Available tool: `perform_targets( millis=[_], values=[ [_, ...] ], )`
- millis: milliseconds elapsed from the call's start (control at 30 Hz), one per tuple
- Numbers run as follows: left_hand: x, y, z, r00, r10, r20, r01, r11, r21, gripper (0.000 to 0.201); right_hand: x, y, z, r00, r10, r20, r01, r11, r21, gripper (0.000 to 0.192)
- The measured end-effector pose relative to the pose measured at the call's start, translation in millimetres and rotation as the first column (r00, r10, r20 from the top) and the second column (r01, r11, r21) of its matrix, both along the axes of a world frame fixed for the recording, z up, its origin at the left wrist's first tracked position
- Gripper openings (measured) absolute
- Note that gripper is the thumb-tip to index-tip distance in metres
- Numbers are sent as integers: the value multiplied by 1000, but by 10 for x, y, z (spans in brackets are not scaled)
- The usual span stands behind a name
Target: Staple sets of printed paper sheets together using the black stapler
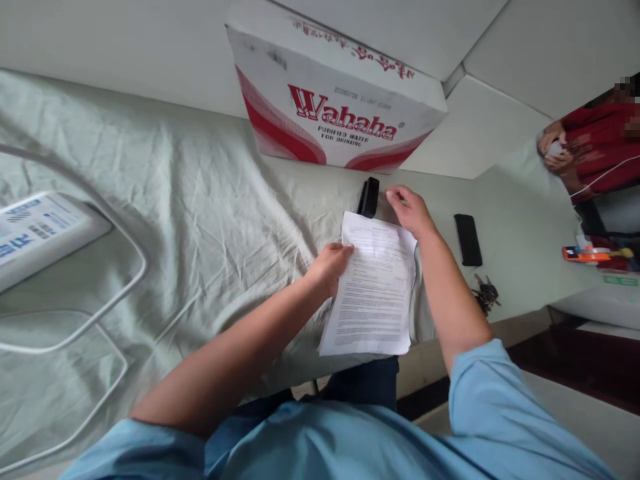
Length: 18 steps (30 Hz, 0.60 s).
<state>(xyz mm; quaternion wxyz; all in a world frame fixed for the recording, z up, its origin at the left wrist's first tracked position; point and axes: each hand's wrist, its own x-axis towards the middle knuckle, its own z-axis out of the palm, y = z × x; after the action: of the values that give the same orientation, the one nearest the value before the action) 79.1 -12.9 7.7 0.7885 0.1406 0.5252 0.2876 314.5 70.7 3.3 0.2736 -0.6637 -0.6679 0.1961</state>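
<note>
A stack of printed paper sheets [373, 293] lies at the front edge of the cloth-covered bed or table, its lower corners slightly uneven. My left hand [333, 267] grips the stack at its left edge, thumb on top and the other fingers mostly hidden beneath. A black stapler [369, 197] sits just beyond the top edge of the papers. To the right of the stapler, apart from it, is my right hand [409, 210]. Its fingers are curled in, and nothing shows between them.
A Wahaba-style white and red water carton [345, 113] stands behind the stapler against the wall. On the right lie a black phone [467, 240] and keys [486, 293]. A white device [45, 233] with cables is at left. Another person in a red shirt [605, 147] sits at far right.
</note>
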Motion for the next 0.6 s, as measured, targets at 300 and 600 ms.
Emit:
perform_targets(
  millis=[300,600],
  values=[
    [9,-13,-14,999,-15,-41,14,1000,-6,12,-538,536,-200,970,-20,240,75,973,-219,70],
    [4,-72,-63,999,-37,-19,37,999,11,13,-685,339,-85,945,6,328,99,948,-304,68]
  ],
)
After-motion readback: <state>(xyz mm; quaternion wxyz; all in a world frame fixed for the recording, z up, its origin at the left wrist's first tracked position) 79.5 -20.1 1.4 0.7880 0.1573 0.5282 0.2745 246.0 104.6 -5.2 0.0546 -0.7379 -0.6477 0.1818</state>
